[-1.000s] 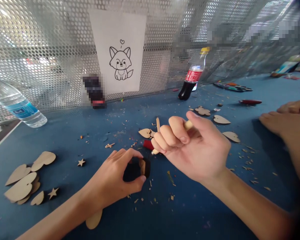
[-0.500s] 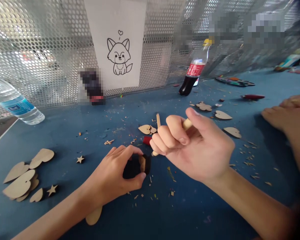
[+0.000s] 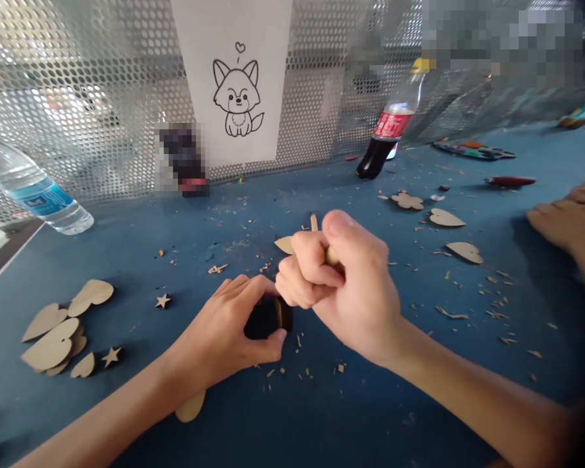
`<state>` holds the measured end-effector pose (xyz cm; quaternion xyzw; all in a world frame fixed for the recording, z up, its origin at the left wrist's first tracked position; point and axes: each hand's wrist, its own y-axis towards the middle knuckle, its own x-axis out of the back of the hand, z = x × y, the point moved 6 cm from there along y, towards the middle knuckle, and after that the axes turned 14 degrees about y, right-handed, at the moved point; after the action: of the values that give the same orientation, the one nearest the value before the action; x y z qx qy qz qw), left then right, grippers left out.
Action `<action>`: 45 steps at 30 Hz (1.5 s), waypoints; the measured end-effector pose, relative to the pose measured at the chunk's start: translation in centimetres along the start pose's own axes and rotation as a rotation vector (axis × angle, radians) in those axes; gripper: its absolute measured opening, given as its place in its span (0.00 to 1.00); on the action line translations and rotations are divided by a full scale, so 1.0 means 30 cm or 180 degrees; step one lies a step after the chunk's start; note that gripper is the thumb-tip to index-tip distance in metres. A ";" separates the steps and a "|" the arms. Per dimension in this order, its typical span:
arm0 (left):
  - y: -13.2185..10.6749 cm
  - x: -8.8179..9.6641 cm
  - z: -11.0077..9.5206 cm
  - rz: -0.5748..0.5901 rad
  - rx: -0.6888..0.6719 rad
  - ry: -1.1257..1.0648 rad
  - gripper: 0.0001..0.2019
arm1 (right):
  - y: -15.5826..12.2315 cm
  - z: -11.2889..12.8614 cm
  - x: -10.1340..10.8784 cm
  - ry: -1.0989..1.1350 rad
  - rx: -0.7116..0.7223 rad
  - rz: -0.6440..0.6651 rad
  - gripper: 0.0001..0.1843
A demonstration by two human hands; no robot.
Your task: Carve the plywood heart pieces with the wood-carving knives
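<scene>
My left hand [image 3: 229,325] reaches low over the blue table, thumb and fingers pinched on a small dark-edged wooden piece [image 3: 285,314]. That piece stands on its edge, and the fingers cover part of it. Just right of and above it, my right hand [image 3: 351,292] is clenched in a fist with the thumb on top. A pale wooden stick [image 3: 331,255] shows between the thumb and forefinger; its lower end is hidden behind the fist. Behind the fist lie a light wooden heart [image 3: 285,245] and another slim wooden stick [image 3: 314,221].
Wooden hearts [image 3: 51,344] and stars [image 3: 111,357] lie at left, more hearts [image 3: 447,218] at right. Shavings [image 3: 451,313] litter the table. A water bottle [image 3: 49,201], cola bottle [image 3: 385,136] and fox drawing [image 3: 238,97] are at the back. Another person's hand [image 3: 560,224] rests far right.
My right fist has shifted left and turned, closer to the piece in my left hand; the stick's lower end is now hidden. My left hand keeps its pinch. The view has shifted slightly.
</scene>
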<state>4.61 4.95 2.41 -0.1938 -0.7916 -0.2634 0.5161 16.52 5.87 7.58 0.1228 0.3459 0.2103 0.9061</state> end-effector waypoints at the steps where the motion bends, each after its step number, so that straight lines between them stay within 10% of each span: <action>1: 0.000 -0.002 0.000 0.0000 -0.0006 0.0007 0.12 | 0.006 -0.007 -0.006 -0.0037 0.0037 -0.0030 0.30; 21: -0.005 -0.015 0.001 0.0095 -0.0014 -0.0185 0.13 | -0.043 -0.036 -0.052 -0.0886 0.0817 0.0215 0.28; 29: 0.001 -0.014 -0.001 -0.0073 -0.0002 0.0034 0.17 | -0.023 0.153 -0.017 -0.0469 0.1112 -0.0805 0.37; 45: -0.006 -0.015 0.002 -0.0036 0.0033 0.0065 0.15 | -0.003 0.030 0.019 -0.0023 0.0295 -0.0336 0.34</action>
<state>4.64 4.83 1.94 -0.1840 -0.7887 -0.2642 0.5238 17.54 5.98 7.89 0.1470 0.3580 0.1456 0.9105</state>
